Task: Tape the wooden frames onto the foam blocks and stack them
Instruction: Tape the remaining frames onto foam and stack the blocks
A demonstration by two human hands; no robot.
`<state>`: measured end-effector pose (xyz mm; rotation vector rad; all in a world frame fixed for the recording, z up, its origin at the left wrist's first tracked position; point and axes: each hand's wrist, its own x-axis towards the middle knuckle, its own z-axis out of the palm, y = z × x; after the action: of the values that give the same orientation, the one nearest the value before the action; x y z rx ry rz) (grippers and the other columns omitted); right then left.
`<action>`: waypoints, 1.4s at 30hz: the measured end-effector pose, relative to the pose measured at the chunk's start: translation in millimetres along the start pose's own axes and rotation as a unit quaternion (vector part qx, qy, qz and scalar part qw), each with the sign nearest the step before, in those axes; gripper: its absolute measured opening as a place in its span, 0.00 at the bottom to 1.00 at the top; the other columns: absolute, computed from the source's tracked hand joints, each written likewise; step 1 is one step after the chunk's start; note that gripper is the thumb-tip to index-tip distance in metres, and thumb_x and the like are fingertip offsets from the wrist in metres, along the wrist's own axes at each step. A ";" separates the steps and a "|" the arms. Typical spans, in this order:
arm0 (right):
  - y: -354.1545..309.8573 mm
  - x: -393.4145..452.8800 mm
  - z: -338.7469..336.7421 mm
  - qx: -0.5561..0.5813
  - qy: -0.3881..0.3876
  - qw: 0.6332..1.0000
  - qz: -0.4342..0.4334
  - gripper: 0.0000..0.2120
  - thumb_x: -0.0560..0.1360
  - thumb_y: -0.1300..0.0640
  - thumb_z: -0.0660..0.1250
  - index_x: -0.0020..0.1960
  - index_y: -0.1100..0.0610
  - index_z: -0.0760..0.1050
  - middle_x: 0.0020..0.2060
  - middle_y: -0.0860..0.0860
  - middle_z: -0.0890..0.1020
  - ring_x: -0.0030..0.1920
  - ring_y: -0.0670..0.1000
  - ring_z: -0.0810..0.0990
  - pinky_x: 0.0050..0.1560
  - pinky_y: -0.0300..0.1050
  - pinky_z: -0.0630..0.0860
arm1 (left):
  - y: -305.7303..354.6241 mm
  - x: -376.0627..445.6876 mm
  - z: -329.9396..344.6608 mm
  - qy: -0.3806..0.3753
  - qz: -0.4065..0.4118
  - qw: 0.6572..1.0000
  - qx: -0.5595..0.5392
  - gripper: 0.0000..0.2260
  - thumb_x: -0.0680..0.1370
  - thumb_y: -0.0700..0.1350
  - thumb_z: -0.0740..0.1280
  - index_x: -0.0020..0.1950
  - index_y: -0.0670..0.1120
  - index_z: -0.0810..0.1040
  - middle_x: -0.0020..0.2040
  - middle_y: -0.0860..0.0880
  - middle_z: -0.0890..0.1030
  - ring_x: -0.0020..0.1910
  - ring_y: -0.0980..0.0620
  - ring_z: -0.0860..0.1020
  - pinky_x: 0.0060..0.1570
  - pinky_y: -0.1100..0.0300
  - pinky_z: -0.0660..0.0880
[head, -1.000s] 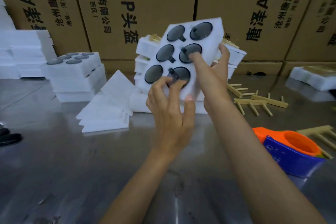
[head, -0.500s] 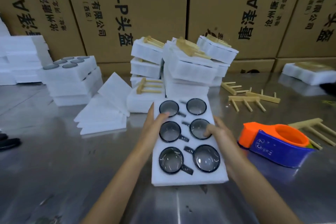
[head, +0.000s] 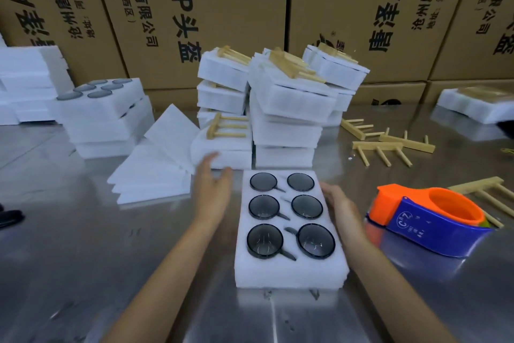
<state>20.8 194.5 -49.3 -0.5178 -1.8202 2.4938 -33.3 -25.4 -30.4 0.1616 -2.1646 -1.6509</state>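
A white foam block (head: 289, 273) with several dark glass cups set in its holes lies flat on the steel table in front of me. My right hand (head: 340, 212) rests against its right edge, fingers relaxed. My left hand (head: 212, 189) hovers just left of the block's far corner, fingers straight and holding nothing. Behind the block stand stacks of foam blocks (head: 283, 109) topped with wooden frames (head: 292, 64). One more wooden frame (head: 226, 127) lies on a low foam block. Loose wooden frames (head: 381, 145) lie on the table at the right. An orange and blue tape dispenser (head: 434, 217) sits right of my right hand.
Thin white foam sheets (head: 155, 167) are piled at the left, with another stack of cup-filled foam blocks (head: 103, 114) behind them. Cardboard boxes (head: 222, 8) wall off the back. A foam block with a frame (head: 475, 103) lies at the far right.
The foam block was held up tilted, then laid flat on the table. My left hand has since come off it and moved up and left; my right hand stays at its right edge.
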 end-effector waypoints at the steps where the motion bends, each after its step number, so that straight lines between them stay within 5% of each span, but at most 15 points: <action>1: 0.4 1.9 -0.8 -0.025 0.024 0.999 -0.030 0.17 0.65 0.47 0.69 0.47 0.57 0.83 0.46 0.55 0.86 0.44 0.56 0.84 0.45 0.51 0.79 | 2.7 15.9 -6.2 0.086 0.029 0.995 0.046 0.23 0.77 0.40 0.68 0.72 0.46 0.70 0.71 0.44 0.70 0.69 0.45 0.69 0.65 0.55 0.67; 3: -0.7 4.6 2.1 -0.062 0.068 0.992 -0.084 0.10 0.73 0.52 0.66 0.49 0.54 0.83 0.45 0.50 0.86 0.47 0.53 0.84 0.47 0.48 0.78 | 7.1 49.8 -23.9 0.209 0.033 0.969 0.128 0.28 0.74 0.39 0.70 0.74 0.44 0.66 0.76 0.40 0.60 0.75 0.38 0.59 0.69 0.44 0.62; 5: -0.1 8.0 3.4 -0.065 0.074 0.990 -0.103 0.08 0.76 0.56 0.66 0.48 0.54 0.84 0.45 0.47 0.86 0.46 0.49 0.83 0.45 0.44 0.78 | 2.8 83.5 -42.3 0.225 0.005 0.958 0.175 0.27 0.75 0.40 0.68 0.74 0.48 0.68 0.79 0.40 0.54 0.76 0.37 0.54 0.68 0.41 0.63; 9: -0.5 12.5 2.9 -0.065 0.074 0.988 -0.119 0.08 0.77 0.58 0.65 0.49 0.56 0.83 0.44 0.47 0.85 0.39 0.42 0.82 0.35 0.33 0.76 | -13.2 120.3 -59.3 0.105 -0.056 0.989 0.091 0.20 0.81 0.39 0.61 0.73 0.47 0.73 0.76 0.44 0.68 0.71 0.40 0.69 0.68 0.53 0.69; 14: 2.0 16.2 2.8 -0.064 0.079 0.986 -0.135 0.08 0.78 0.59 0.65 0.49 0.57 0.83 0.42 0.47 0.85 0.36 0.39 0.81 0.33 0.31 0.74 | 5.2 106.4 -53.5 0.232 0.089 0.963 0.104 0.21 0.82 0.37 0.58 0.75 0.43 0.70 0.70 0.41 0.73 0.67 0.43 0.73 0.63 0.63 0.67; 16: 2.2 17.6 1.8 -0.066 0.079 0.985 -0.136 0.08 0.78 0.59 0.65 0.49 0.56 0.83 0.41 0.45 0.85 0.37 0.39 0.81 0.33 0.31 0.75 | 17.3 97.6 -51.6 0.240 0.105 0.964 0.043 0.22 0.82 0.38 0.58 0.77 0.46 0.67 0.70 0.42 0.71 0.66 0.46 0.73 0.63 0.69 0.66; 20: 2.3 18.4 1.6 -0.070 0.075 0.986 -0.132 0.08 0.77 0.58 0.65 0.47 0.55 0.83 0.41 0.45 0.85 0.37 0.39 0.82 0.35 0.33 0.76 | 37.7 64.1 -46.9 0.223 0.040 0.959 -0.170 0.24 0.80 0.37 0.62 0.77 0.46 0.67 0.62 0.55 0.75 0.59 0.53 0.77 0.63 0.57 0.76; 24: 2.1 15.8 -1.8 -0.086 0.059 0.987 -0.123 0.08 0.75 0.57 0.66 0.46 0.55 0.83 0.42 0.48 0.86 0.40 0.45 0.83 0.39 0.40 0.78 | 34.8 0.4 -33.1 0.137 -0.003 0.937 -0.321 0.30 0.76 0.30 0.66 0.73 0.54 0.66 0.67 0.51 0.74 0.61 0.52 0.78 0.46 0.57 0.82; 28: 3.6 14.3 -3.7 -0.099 0.071 0.985 -0.124 0.07 0.75 0.56 0.67 0.45 0.54 0.83 0.42 0.49 0.86 0.41 0.48 0.82 0.42 0.42 0.76 | 17.2 -46.2 -28.0 0.026 -0.081 0.931 -0.355 0.30 0.73 0.31 0.70 0.67 0.57 0.69 0.61 0.50 0.80 0.57 0.50 0.82 0.44 0.59 0.82; 32: -5.1 12.7 -0.8 -0.091 0.057 0.991 -0.079 0.05 0.72 0.54 0.69 0.43 0.53 0.82 0.41 0.54 0.85 0.42 0.55 0.82 0.46 0.51 0.79 | 10.8 -61.0 -38.2 -0.036 -0.129 0.961 -0.244 0.27 0.71 0.38 0.72 0.66 0.56 0.70 0.48 0.55 0.84 0.44 0.52 0.80 0.44 0.56 0.74; 35: -14.9 11.0 1.2 -0.093 0.047 0.991 -0.086 0.07 0.72 0.54 0.68 0.47 0.54 0.82 0.46 0.55 0.85 0.51 0.59 0.84 0.55 0.59 0.79 | 8.2 -65.8 -55.6 -0.080 -0.184 0.950 -0.238 0.30 0.63 0.42 0.71 0.65 0.53 0.73 0.45 0.49 0.81 0.37 0.50 0.73 0.39 0.56 0.69; 39: -20.8 7.4 9.0 -0.101 0.026 0.990 -0.092 0.08 0.72 0.51 0.69 0.49 0.52 0.82 0.46 0.53 0.86 0.51 0.58 0.84 0.53 0.56 0.80 | 8.3 -80.2 -69.2 -0.205 -0.185 0.941 -0.195 0.32 0.61 0.43 0.71 0.66 0.47 0.73 0.41 0.48 0.78 0.32 0.52 0.69 0.34 0.57 0.65; 42: -21.0 6.2 11.5 -0.121 0.028 0.988 -0.088 0.07 0.74 0.50 0.69 0.50 0.49 0.81 0.48 0.51 0.85 0.52 0.56 0.83 0.58 0.55 0.80 | 10.7 -82.1 -65.5 -0.265 -0.197 0.937 -0.113 0.30 0.60 0.52 0.74 0.60 0.46 0.77 0.38 0.46 0.75 0.30 0.52 0.70 0.32 0.57 0.65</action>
<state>8.0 192.0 -28.3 -0.4070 -2.0595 2.1399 68.4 -53.6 -26.9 0.0939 -2.4033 -2.3874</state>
